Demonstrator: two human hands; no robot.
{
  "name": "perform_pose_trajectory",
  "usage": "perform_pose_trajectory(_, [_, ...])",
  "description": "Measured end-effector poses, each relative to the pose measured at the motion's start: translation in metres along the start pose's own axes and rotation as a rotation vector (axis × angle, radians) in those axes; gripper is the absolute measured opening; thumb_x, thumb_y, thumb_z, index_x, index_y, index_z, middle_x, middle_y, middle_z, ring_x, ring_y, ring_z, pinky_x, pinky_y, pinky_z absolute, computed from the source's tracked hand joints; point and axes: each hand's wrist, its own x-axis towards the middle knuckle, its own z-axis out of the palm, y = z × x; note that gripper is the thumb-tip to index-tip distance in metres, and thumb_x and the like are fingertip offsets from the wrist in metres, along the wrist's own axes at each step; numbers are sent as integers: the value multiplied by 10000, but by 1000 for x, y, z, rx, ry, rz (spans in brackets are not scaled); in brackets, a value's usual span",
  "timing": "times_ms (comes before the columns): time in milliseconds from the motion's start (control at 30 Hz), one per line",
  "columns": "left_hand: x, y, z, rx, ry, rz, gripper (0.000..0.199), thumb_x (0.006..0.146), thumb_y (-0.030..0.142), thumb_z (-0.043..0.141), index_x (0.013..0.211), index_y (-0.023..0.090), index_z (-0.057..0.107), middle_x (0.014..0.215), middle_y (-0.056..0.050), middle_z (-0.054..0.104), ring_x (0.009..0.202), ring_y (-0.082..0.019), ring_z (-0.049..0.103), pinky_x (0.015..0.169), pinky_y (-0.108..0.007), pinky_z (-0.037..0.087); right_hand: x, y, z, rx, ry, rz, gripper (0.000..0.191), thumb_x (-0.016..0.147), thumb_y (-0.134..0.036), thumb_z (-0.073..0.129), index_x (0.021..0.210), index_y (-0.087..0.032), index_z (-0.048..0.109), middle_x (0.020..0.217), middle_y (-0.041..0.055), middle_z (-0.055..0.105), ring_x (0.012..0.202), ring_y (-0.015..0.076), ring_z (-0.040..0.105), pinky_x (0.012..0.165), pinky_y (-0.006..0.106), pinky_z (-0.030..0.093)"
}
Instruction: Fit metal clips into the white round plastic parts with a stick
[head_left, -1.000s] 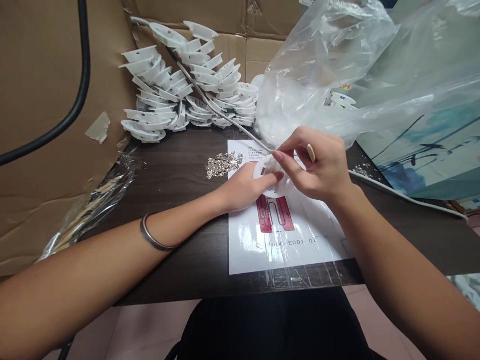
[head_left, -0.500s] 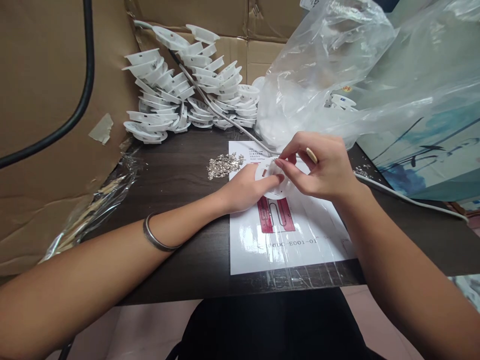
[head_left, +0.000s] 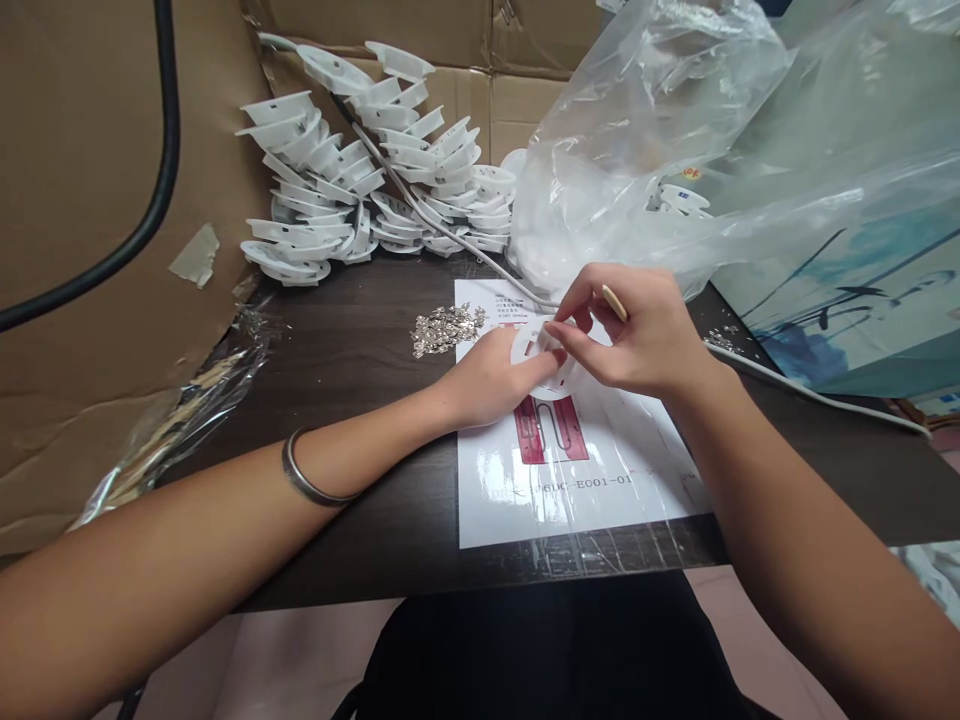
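Note:
My left hand (head_left: 491, 375) is closed on a white round plastic disc (head_left: 555, 386), its thumb laid across the top. The disc is held just above a printed sheet (head_left: 495, 510) and has slots in its face. My right hand (head_left: 634, 325) is at the disc's far right side, thumb and forefinger pinched together against its upper face. A pale wooden stick (head_left: 615, 303) is tucked in the curled fingers of that hand, one end poking out. Whatever lies between the right fingertips is too small to make out. Left of the disc is a pile of small shiny metal pieces (head_left: 444, 330).
Stacks of white discs (head_left: 300, 190) stand at the back left. A clear plastic bag (head_left: 600, 190) with more discs sits behind my right hand. A grey cable (head_left: 480, 255) crosses the table. More metal bits (head_left: 722, 338) lie right; a wrapped bundle (head_left: 187, 410) lies left.
Both hands stay at the disc with almost the same grip. The whole view has shifted slightly.

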Motion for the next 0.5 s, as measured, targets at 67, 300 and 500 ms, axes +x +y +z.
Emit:
perform_pose_trajectory(67, [0,0,0,4,-1,-5,214,888,315,483,756,154,534,736,5,561,705,-129,504,680,-263,412,0,1,1,67,-14,56,139,742,-193,668,713,-204,533,595,-40,481,544,99,425,543,281,332])
perform_pose_trajectory(300, [1,-1,0,4,9,-32,191,865,309,493,797,143,561,765,-8,583,737,-146,521,718,-295,418,-1,9,8,344,-134,252,174,805,-293,656,797,-214,501,555,-64,390,520,95,347,500,269,287])
perform_pose_trajectory(500, [1,0,-3,-80,-3,6,157,834,297,542,765,157,557,733,-5,581,701,-141,518,671,-282,418,-1,8,9,402,-167,276,275,811,-397,668,769,-223,460,548,-69,339,518,96,299,488,268,246])
